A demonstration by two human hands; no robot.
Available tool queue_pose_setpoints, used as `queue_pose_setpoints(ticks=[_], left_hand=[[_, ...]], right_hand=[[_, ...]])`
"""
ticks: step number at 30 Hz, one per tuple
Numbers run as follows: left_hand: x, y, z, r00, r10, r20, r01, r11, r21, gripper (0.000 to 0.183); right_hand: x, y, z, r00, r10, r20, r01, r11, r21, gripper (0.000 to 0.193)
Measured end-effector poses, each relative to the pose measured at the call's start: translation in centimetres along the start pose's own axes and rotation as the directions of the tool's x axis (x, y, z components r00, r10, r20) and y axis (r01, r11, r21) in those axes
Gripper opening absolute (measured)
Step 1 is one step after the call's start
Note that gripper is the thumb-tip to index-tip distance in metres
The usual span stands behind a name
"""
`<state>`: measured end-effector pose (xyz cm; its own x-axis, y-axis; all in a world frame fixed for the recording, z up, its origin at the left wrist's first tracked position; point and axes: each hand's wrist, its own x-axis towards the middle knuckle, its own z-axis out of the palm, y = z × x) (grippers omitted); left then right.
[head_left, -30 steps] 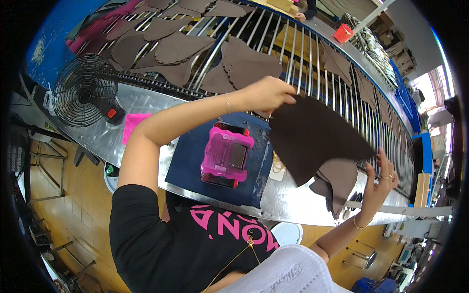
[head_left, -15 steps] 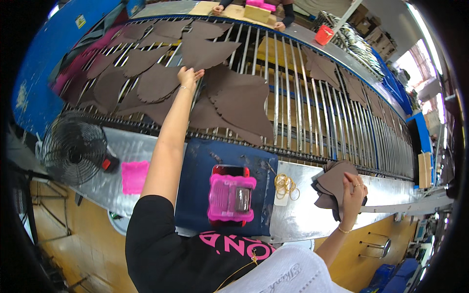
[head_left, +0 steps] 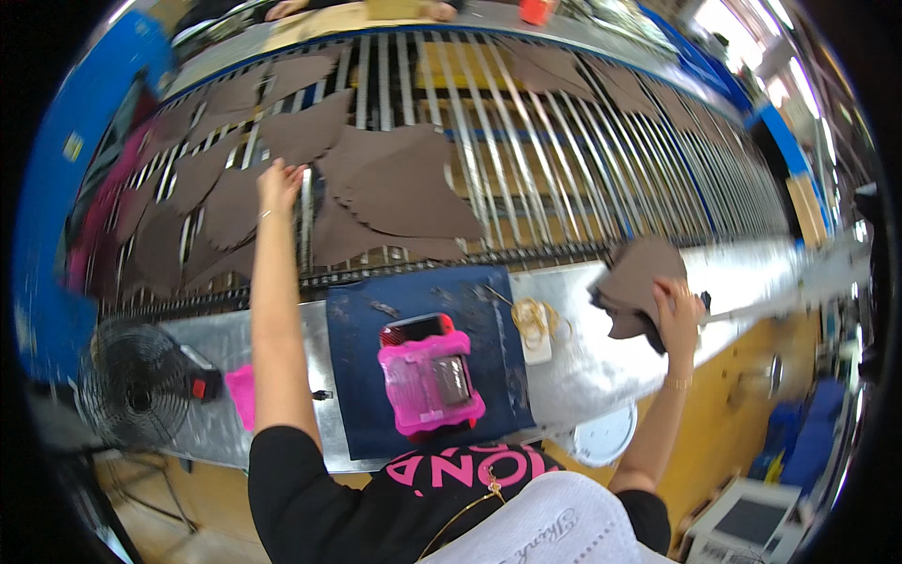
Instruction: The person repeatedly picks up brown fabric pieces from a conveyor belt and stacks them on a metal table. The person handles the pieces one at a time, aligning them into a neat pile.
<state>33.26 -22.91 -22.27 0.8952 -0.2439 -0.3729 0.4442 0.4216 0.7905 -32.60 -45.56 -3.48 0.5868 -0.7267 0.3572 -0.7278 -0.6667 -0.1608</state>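
Observation:
My left hand (head_left: 280, 185) reaches out over the slatted rack. Its fingertips are bent together at the lower edge of a brown cut sheet piece (head_left: 305, 130); blur hides part of the grip. Just right of it lie larger overlapping brown pieces (head_left: 404, 193), some with scalloped edges. Off to the right, above the metal table, my right hand (head_left: 678, 315) is closed on a stack of brown cut pieces (head_left: 644, 273). Between my arms, a pink scalloped tray (head_left: 413, 381) with a small dark block in it rests on a dark blue mat (head_left: 352, 376), partly over a red-edged phone (head_left: 418, 329).
More brown pieces (head_left: 550, 70) lie along the metal-bar rack (head_left: 564, 188). A black fan (head_left: 136, 385) and a pink sheet (head_left: 241, 397) are on the left. Yellow rubber bands (head_left: 534, 322) sit right of the mat. Another person's hands (head_left: 285, 9) show at the far side.
The view has swung right, so the rack and pieces appear farther left. My left hand stays at the brown piece's edge. My right hand still holds the stack.

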Motion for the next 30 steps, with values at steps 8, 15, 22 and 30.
queue_pose_setpoints(ticks=[8, 15, 22, 30], left_hand=[[-15.6, 4.3, -4.4, 0.914, -0.107, 0.391, -0.017, 0.954, 0.3, 0.03], [-25.1, 4.6, -9.2, 0.944, -0.125, 0.306, -0.024, 0.898, 0.439, 0.025], [-29.2, 3.0, -8.5, 0.929, -0.135, 0.345, -0.05, 0.877, 0.478, 0.023], [-31.8, 2.7, -5.4, 0.888, -0.15, 0.434, -0.086, 0.873, 0.479, 0.023]], right_hand=[[-3.9, 16.8, 6.6, 0.789, 0.607, -0.097, -0.596, 0.717, -0.362, 0.045], [-3.8, 14.4, 8.9, 0.663, 0.744, -0.076, -0.707, 0.59, -0.39, 0.049], [-4.2, 15.6, 10.3, 0.654, 0.745, -0.135, -0.749, 0.611, -0.256, 0.05], [-3.3, 18.3, 8.8, 0.576, 0.813, 0.09, -0.795, 0.582, -0.168, 0.062]])
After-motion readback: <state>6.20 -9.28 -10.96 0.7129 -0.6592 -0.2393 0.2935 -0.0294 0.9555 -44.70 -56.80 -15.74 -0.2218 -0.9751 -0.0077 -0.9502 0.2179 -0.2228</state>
